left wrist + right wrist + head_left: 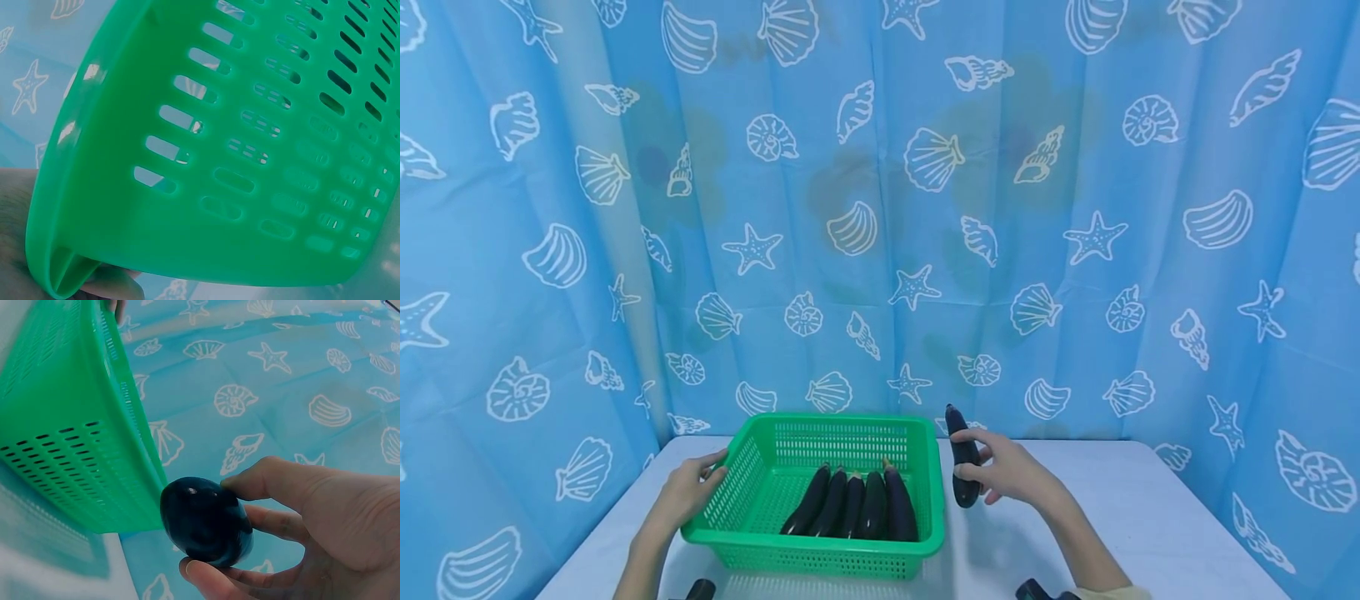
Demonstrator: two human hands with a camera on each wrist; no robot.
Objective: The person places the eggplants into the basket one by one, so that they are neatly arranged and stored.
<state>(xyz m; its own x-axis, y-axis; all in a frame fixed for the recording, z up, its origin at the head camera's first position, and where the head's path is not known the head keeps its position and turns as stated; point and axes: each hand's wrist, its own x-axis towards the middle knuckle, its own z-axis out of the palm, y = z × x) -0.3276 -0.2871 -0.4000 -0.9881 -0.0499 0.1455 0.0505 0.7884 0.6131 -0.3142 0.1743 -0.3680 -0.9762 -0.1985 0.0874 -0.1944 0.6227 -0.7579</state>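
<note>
A green plastic basket (pixel 827 543) with slotted walls stands on the table. Several dark eggplants (pixel 853 507) lie side by side in its right half, stems toward the back. At the basket's left rim is my left hand (pixel 694 487), gripping the edge; the left wrist view shows part of it behind the rim (pixel 53 156). To the right of the basket, my right hand (pixel 1003 467) holds another eggplant (pixel 962 458) above the table, tilted with its stem end up. Seen from the right wrist, the rounded end of that eggplant (pixel 206 522) sits between thumb and fingers.
The table has a white cover (pixel 1097 492), and its surface extends right of the basket. A blue curtain (pixel 880 250) printed with shells and starfish hangs behind and at both sides. Dark objects (pixel 1033 590) show at the bottom edge near each forearm.
</note>
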